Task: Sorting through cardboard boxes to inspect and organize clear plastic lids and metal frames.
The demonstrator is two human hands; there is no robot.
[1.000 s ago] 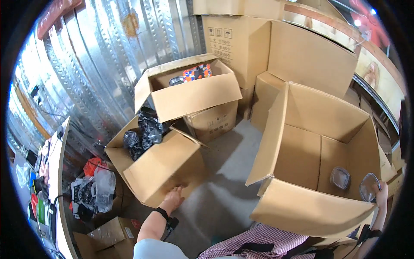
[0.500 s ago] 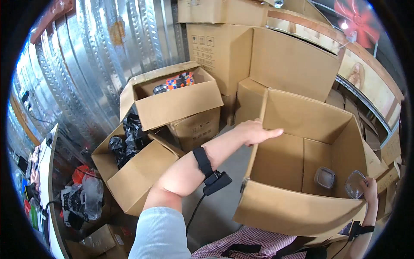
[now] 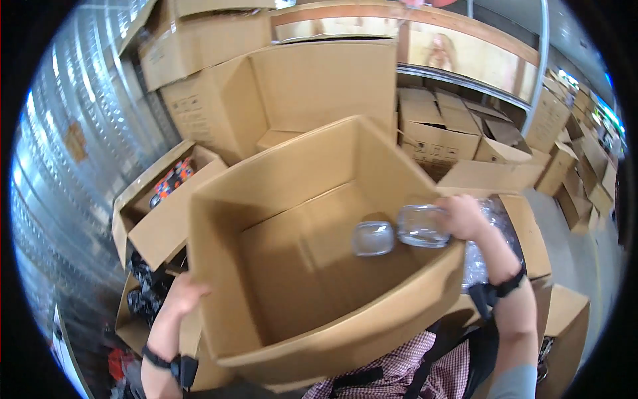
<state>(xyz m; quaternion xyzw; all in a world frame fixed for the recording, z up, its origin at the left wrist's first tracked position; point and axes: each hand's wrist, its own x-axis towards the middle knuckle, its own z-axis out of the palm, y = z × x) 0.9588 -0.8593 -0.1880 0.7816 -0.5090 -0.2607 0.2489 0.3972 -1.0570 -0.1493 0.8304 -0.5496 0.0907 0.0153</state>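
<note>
A large open cardboard box (image 3: 286, 362) stands tilted in front of me. My left hand (image 3: 186, 294) is at its left side, fingertips on the edge of that wall and slightly blurred. At the right wall, my right hand (image 3: 462, 217) is closed on a clear rounded-square container (image 3: 423, 227), which hangs inside the box by the rim. Whether these fingers also grip the rim I cannot tell. Beside it, a second clear container (image 3: 373, 239) of similar shape lies in the box toward the right. Black straps with small devices circle both forearms.
Behind my right hand, an open carton (image 3: 528, 229) holds clear bubble wrap (image 3: 475, 266). At left are a carton with a colourful item (image 3: 174, 179) and black plastic bags (image 3: 149, 292). Large cartons (image 3: 325, 83) stack behind; a corrugated metal wall (image 3: 80, 133) runs along the left.
The view has turned right, and the large box now sits centrally. My left hand has shifted along its left side toward me. The right hand still holds the clear container, now beside the other one.
</note>
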